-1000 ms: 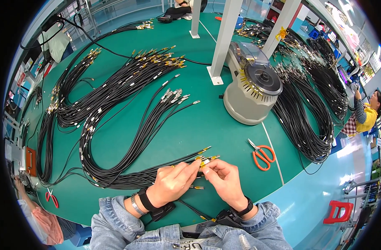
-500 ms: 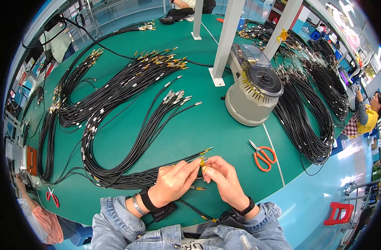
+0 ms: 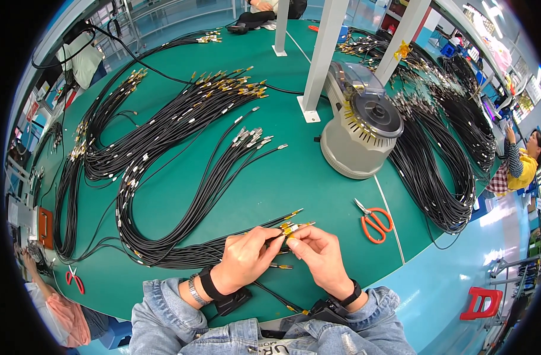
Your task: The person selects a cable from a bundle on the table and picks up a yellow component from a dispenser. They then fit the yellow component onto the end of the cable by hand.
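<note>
Above the table's near edge, my left hand (image 3: 245, 255) is closed in a pinch on a black cable, just behind its end. The cable's end carries a strip of yellow tape (image 3: 289, 229), and a metal tip points away to the right. My right hand (image 3: 319, 255) meets it from the other side, thumb and forefinger closed on the yellow tape at that end. The fingers partly hide the tape and cable. Beneath and left of my hands lies a bundle of black cables (image 3: 193, 251), several ends showing yellow tape and metal tips.
A grey round tape dispenser (image 3: 356, 145) stands beyond my right hand, beside a metal post (image 3: 322, 59). Red-handled scissors (image 3: 375, 226) lie to the right; another pair (image 3: 75, 281) lies far left. More cable bundles (image 3: 176, 124) cover the green table (image 3: 294, 183). A co-worker (image 3: 516, 163) is at right.
My left fingers have shifted slightly down and back, and my right fingertips have moved slightly. More of the yellow tape and the metal tip now shows between my hands.
</note>
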### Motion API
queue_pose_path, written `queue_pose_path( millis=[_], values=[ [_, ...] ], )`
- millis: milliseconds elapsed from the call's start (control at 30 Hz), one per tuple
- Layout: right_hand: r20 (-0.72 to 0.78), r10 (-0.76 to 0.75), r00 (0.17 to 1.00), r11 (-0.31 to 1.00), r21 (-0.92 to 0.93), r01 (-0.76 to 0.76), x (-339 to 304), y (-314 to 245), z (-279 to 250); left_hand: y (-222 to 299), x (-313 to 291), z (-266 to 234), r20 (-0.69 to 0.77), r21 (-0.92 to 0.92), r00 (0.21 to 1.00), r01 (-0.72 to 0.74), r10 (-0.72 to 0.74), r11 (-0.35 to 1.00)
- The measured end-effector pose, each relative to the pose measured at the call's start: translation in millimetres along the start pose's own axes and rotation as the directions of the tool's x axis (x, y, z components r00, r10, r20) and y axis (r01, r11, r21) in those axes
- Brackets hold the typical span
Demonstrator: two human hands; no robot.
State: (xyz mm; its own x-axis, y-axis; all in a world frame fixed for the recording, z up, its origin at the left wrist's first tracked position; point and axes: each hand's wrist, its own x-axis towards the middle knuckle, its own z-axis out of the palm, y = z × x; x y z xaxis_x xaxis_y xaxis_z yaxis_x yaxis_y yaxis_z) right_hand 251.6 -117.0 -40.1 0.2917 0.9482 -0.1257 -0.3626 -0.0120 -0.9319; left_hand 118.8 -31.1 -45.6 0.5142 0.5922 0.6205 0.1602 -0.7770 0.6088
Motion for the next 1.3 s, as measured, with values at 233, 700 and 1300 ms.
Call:
queue_pose_path(
  millis=[233, 700, 1300],
  values=[
    [0.01, -0.029, 1.0, 0.999, -0.023, 0.029, 0.3, 1.6, -1.4, 1.9, -0.7, -1.2, 0.053, -0.067, 0.996, 0.075, -0.072, 0.995],
    [0.004, -0.049, 0.999, 0.998, -0.044, 0.049, -0.4, 3.9, -1.4, 4.3, -3.4, -4.5, 0.181, -0.124, 0.967, 0.203, -0.179, 0.971],
    [-0.03, -0.253, 0.967, 0.949, -0.203, 0.242, 3.2, 5.7, 0.3, 5.1, 7.2, -18.7, 0.51, -0.385, 0.819, 0.49, -0.263, 0.782]
  ],
)
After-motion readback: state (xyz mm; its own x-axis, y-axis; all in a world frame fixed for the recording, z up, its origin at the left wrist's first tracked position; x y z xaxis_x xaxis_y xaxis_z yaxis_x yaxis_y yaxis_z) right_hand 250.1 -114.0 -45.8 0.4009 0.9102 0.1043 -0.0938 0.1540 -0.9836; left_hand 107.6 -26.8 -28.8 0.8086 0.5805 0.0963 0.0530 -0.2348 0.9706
